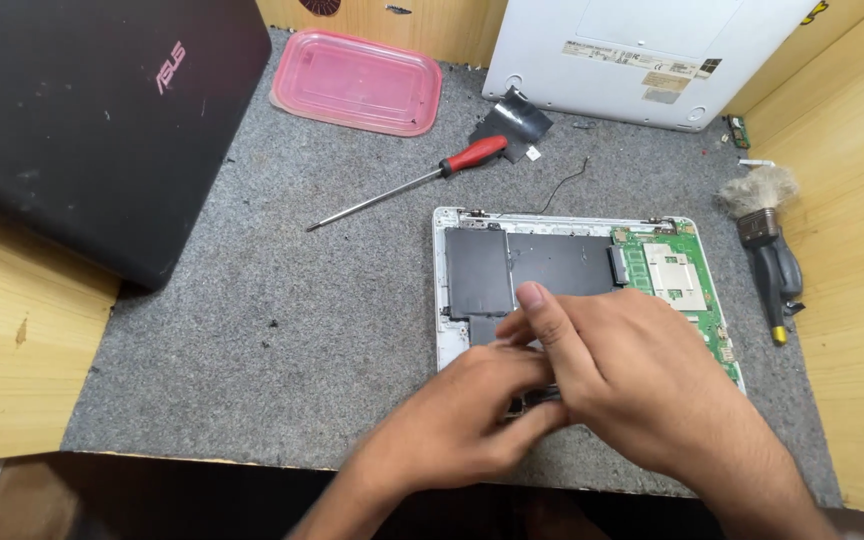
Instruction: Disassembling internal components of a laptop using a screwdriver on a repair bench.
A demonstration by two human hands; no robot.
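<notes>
Both hands — left hand (472, 420), right hand (622, 370) — meet over the opened laptop base (562, 262), grip pinched on a small dark part (542, 397); red screwdriver (412, 184) lies beyond the base.

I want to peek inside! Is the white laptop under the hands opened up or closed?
Opened up. The white laptop has no cover: its green circuit board and black sheets show.

Grey felt mat (252, 350) under opened laptop (562, 265), screwdriver (422, 180), pink tray (357, 80), brush (767, 245).
</notes>
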